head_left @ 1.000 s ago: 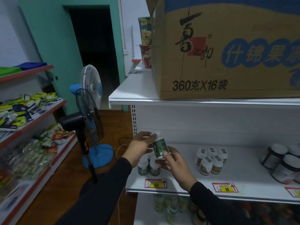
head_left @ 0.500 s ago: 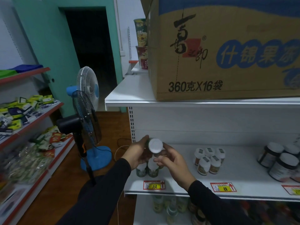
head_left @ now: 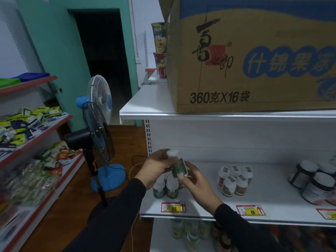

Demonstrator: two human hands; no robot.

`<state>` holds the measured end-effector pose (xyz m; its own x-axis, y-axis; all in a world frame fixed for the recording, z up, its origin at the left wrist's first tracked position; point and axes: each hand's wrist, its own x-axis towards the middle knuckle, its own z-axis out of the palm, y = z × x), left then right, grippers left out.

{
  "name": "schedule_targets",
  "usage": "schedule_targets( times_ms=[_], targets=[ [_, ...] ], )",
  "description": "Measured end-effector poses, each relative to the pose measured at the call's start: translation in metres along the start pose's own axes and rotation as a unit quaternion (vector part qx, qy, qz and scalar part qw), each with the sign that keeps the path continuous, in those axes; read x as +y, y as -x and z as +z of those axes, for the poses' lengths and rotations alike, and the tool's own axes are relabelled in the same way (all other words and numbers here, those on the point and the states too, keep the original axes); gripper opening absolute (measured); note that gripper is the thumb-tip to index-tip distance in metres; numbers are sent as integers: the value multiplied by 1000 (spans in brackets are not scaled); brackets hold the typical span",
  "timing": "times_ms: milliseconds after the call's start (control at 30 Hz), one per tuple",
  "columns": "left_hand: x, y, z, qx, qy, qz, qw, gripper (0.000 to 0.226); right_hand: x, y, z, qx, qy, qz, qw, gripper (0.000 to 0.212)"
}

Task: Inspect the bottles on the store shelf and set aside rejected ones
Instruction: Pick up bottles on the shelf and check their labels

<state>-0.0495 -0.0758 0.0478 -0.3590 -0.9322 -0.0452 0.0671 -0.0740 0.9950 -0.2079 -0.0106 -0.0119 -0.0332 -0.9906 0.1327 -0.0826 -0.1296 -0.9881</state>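
Holding a green bottle (head_left: pixel 179 168) tilted, we pinch it between left hand (head_left: pixel 157 168) and right hand (head_left: pixel 197 184) above two shelf bottles (head_left: pixel 165 189). Price tags (head_left: pixel 173 207) read 168 and 88; the carton (head_left: pixel 254 55) overhead says 360克X16袋.

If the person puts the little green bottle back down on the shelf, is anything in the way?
Yes. Both hands hold the green bottle right above other green bottles standing at the shelf's left end. Bare shelf shows between them and the brown bottles.
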Motion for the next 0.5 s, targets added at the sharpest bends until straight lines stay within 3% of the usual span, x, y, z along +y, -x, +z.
schedule_targets(
  times_ms=[100,200,500],
  targets=[
    [2,3,1,-53,-117,91,988,42,-5,-3,-3,4,18,-15,1000,51],
    [-3,5,4,-74,-170,131,974,46,-7,-7,-4,14,15,-18,1000,54],
    [-5,7,0,-88,-196,131,968,45,-2,-8,-6,23,32,-27,999,51]
  ],
)
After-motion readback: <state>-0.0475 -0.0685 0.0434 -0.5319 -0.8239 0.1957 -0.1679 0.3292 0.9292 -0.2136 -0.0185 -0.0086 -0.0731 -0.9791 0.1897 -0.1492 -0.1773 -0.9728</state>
